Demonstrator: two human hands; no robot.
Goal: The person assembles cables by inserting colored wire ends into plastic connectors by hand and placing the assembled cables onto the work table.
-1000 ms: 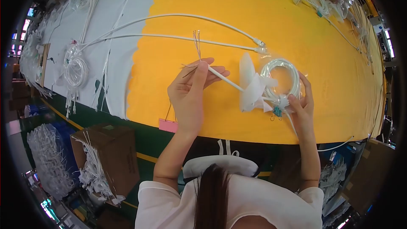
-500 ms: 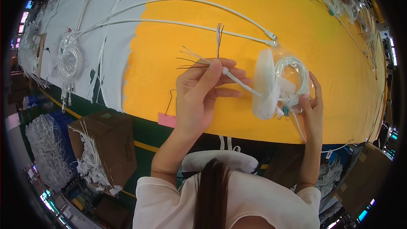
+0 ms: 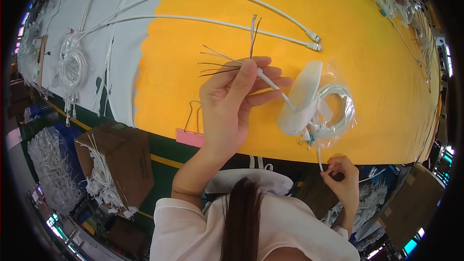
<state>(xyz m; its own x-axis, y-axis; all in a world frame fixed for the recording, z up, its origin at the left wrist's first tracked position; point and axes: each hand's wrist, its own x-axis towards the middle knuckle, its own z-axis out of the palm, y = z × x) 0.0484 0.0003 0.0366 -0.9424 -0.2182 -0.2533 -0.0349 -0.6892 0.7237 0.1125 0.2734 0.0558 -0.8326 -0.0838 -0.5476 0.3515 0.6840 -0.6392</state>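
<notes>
My left hand [image 3: 227, 101] is closed over the yellow tabletop, thumb and fingers pinching a white cable [image 3: 271, 83] near its stripped end. Several thin coloured wires [image 3: 220, 65] fan out beyond the thumb, some pointing left and some up. The cable runs to a white rounded plastic piece [image 3: 304, 99], tilted on the table. Right beside that piece lies a coil of white cable [image 3: 347, 111] in a clear plastic bag. At the table's front edge my right hand [image 3: 343, 180] is closed, its fingertips pinching a white cable length [image 3: 320, 159] that comes down from the coil.
Two white cables with plugs [image 3: 314, 46] stretch across the table behind my hands. A pink binder clip [image 3: 190, 137] grips the front edge. Another bagged coil [image 3: 72, 70] lies on the grey cover at left. Below stands a cardboard box [image 3: 121, 159] of white cables.
My right hand has left the bagged coil and moved down to the cable at the table edge. The white plastic piece has tilted over to the right. My left hand keeps its pinch.
</notes>
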